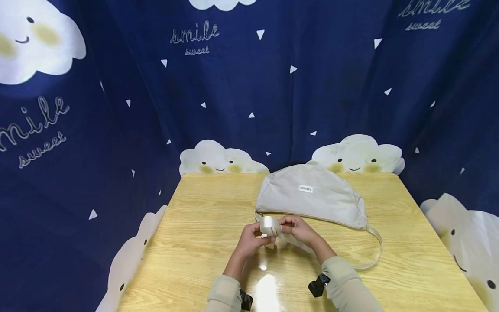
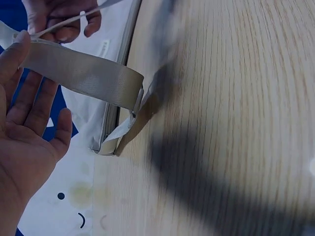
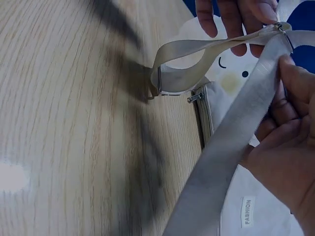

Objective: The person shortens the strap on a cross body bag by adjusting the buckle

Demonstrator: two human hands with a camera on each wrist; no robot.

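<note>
A light beige shoulder bag [image 1: 309,197] with a small label lies on the wooden table, in front of both hands. My left hand [image 1: 249,242] pinches the bag's strap [image 2: 83,73] between thumb and fingers, beside a metal slider buckle [image 3: 284,35]. On the other side of that buckle, my right hand [image 1: 299,229] grips the strap with thumb and fingertips. From the left hand a loop of strap runs down to a metal ring [image 3: 159,79] near the bag's end. A long flat length of strap [image 3: 226,142] hangs from the right hand.
The bag's zipper pull [image 3: 195,97] shows at the near edge of the bag. The far part of the strap [image 1: 376,255] curves over the table [image 1: 187,251] on the right. A dark blue curtain [image 1: 234,86] with cloud prints surrounds the table's back and sides.
</note>
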